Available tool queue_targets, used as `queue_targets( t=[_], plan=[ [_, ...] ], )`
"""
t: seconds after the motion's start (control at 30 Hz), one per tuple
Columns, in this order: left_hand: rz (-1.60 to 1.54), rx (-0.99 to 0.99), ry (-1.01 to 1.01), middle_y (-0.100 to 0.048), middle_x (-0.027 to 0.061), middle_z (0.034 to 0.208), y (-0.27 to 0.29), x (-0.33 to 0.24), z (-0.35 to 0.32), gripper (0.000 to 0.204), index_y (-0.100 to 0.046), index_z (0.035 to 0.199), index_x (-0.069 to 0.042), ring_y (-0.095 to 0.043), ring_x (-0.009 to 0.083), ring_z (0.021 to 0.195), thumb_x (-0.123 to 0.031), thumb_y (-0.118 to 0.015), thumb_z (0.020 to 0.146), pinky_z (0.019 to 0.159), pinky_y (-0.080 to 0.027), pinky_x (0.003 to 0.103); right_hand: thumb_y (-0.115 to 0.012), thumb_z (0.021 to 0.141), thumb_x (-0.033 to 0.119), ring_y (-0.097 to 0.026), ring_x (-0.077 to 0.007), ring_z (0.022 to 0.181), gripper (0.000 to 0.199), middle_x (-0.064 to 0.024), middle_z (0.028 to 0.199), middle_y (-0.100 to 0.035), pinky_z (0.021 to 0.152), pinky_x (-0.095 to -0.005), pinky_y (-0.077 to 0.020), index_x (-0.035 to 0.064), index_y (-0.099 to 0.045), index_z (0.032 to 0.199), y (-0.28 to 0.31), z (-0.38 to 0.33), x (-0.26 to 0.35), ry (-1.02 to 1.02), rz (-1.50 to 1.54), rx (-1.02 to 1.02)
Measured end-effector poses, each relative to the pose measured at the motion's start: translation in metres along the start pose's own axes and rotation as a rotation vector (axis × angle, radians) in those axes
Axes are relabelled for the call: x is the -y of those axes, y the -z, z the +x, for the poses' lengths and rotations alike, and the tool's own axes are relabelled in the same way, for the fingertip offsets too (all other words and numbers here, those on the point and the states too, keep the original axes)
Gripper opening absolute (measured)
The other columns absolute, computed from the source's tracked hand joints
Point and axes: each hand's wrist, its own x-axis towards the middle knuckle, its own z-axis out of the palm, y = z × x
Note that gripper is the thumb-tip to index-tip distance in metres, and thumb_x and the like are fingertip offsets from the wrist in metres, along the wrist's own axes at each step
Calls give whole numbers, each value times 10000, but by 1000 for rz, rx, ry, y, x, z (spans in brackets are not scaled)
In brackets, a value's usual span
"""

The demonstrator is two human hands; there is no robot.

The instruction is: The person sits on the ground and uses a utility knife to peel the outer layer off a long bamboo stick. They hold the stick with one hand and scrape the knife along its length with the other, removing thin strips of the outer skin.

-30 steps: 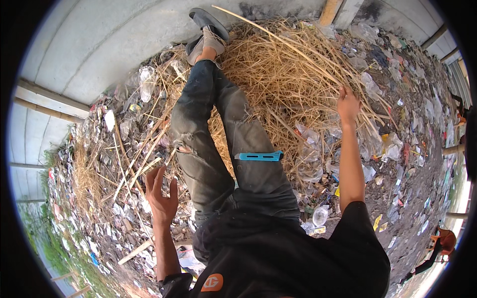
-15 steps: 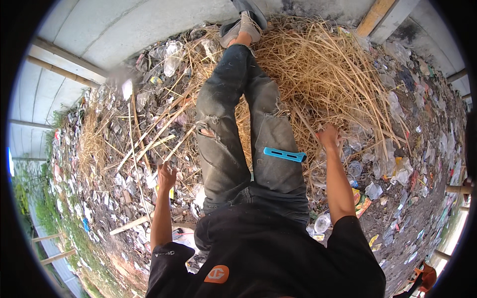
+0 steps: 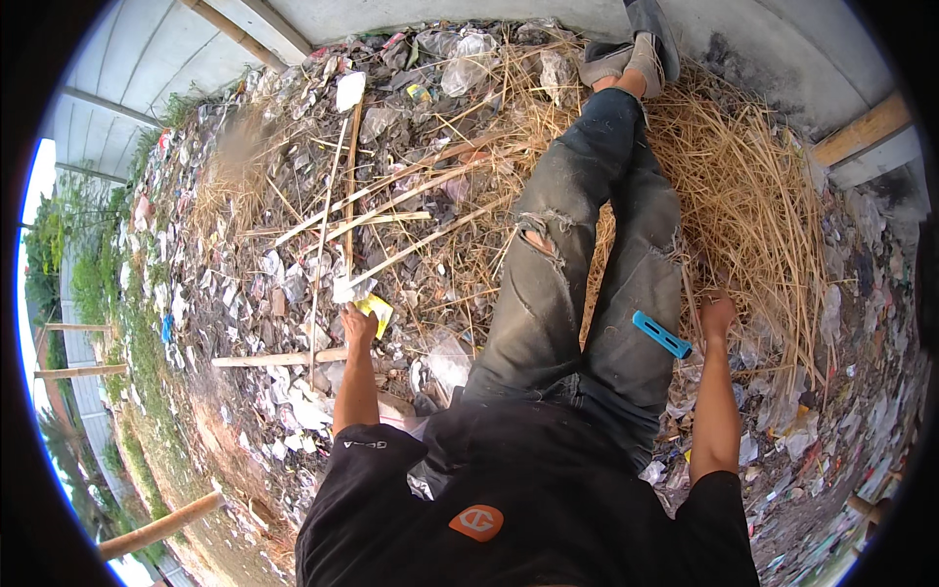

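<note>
Left hand point(image 3: 359, 328): is lying low over the littered ground point(image 3: 220, 460), fingers partly extended and loosely bent, just beside a yellow wrapper point(image 3: 376, 315) and a white scrap point(image 3: 344, 291); whether it is gripping either one cannot be told.
Right hand point(image 3: 719, 315): is resting at the near edge of the straw point(image 3: 753, 205), fingers seemingly curling close to a thin brown stick point(image 3: 691, 279); the fingertips are blending into the stalks, so a hold cannot be confirmed.
Blue slotted tool point(image 3: 661, 335): is lying aslant on the right thigh of the torn trousers point(image 3: 514, 313), near its outer edge, just beside the right hand but apart from it.
Step in hand: by judgement, both hands are working low among loose material, one on each side of the legs, while the tool is going unused.
Next move: a firm hold would be calling for fuller finger closure, and for care around the tool, which is resting unsecured.
Pale sticks point(image 3: 391, 186): are lying crosswise left of the legs.
Shoes point(image 3: 650, 61): are pointing toward the ground's far edge, where the grey wall point(image 3: 411, 12) is standing.
Bamboo pole point(image 3: 161, 525): is jutting in near the ground's left edge.
</note>
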Motion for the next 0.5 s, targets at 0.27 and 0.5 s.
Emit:
queue_targets(
  t=[0.27, 0.5],
  plan=[
    [-134, 138, 151, -552, 372, 1304, -19, 69, 20, 659, -561, 1297, 94, -484, 472, 1298, -387, -674, 861, 1095, -403, 473, -631, 828, 144, -696, -354, 932, 243, -177, 987, -734, 857, -422, -529, 38, -731, 1023, -3, 41, -28, 130, 21, -61],
    [-292, -364, 192, -495, 333, 1346, -50, 77, 13, 620, -532, 1338, 79, -499, 451, 1247, -291, -648, 854, 1083, -400, 488, -577, 838, 138, -684, -311, 902, 319, -145, 978, -729, 852, -403, -517, 13, -720, 1095, 35, 62, 18, -18, 199, 168]
  ],
)
